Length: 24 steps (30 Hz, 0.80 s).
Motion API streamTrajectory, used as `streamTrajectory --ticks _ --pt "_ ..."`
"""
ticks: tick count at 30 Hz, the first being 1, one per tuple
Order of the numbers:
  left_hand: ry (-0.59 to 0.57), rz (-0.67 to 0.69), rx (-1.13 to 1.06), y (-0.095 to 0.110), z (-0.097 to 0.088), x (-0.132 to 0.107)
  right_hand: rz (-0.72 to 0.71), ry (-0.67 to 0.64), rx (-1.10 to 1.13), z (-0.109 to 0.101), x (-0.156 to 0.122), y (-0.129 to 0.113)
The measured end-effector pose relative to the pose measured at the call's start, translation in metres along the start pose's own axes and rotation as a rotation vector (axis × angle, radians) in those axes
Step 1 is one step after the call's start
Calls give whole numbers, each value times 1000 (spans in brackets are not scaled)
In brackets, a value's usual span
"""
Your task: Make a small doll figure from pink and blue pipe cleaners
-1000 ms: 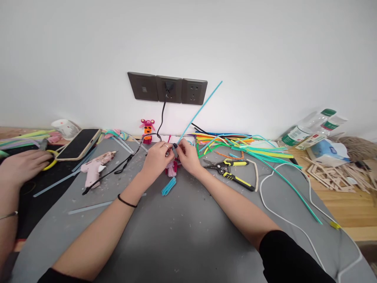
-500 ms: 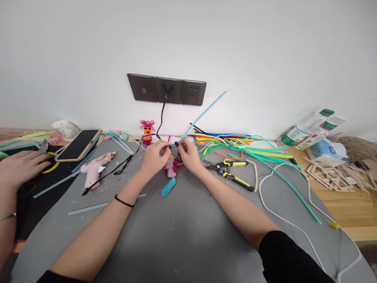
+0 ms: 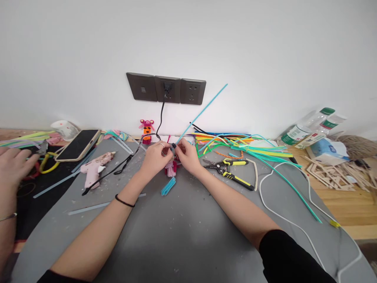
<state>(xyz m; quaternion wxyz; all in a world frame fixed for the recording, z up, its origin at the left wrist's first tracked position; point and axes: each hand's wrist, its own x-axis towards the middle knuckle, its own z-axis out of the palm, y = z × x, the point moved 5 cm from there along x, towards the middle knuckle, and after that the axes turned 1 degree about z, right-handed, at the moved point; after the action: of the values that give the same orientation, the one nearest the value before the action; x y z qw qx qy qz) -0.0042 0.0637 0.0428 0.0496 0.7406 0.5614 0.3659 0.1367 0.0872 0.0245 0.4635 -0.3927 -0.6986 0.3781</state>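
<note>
A long blue pipe cleaner [image 3: 203, 111] slants up to the right from between my fingertips. My left hand [image 3: 157, 158] and my right hand [image 3: 187, 156] meet over the table's far side, both pinching its lower end; the exact bend there is hidden by the fingers. Just below them lies a pink fuzzy bundle [image 3: 170, 169], partly covered by my hands. Closer to me rests a folded blue pipe cleaner piece [image 3: 168, 186]. Behind my left hand stands a small pink and orange pipe cleaner figure [image 3: 147, 131].
Left are a pink glue gun [image 3: 96, 169], glue sticks [image 3: 88, 208], a phone [image 3: 79, 145] and another person's hand [image 3: 14, 165] near yellow-handled scissors [image 3: 48, 163]. Right are wire strippers [image 3: 229, 171], coloured pipe cleaners [image 3: 265, 151], a white cable [image 3: 282, 215], bottles [image 3: 306, 127] and wooden pieces [image 3: 330, 177].
My fingertips have drawn closer together, and the blue pipe cleaner's free end has risen slightly. At the left, the other person's hand has shifted left, away from the scissors.
</note>
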Motion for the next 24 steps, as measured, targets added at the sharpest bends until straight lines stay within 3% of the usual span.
streamTrajectory --ticks 14,19,24 --pt "-10 106 245 13 0 -2 -51 30 -89 1 -2 -2" --pt "-7 108 214 12 1 -3 -13 39 -78 -1 -1 1" --pt "14 85 48 6 -2 -2 97 20 108 -3 4 10"
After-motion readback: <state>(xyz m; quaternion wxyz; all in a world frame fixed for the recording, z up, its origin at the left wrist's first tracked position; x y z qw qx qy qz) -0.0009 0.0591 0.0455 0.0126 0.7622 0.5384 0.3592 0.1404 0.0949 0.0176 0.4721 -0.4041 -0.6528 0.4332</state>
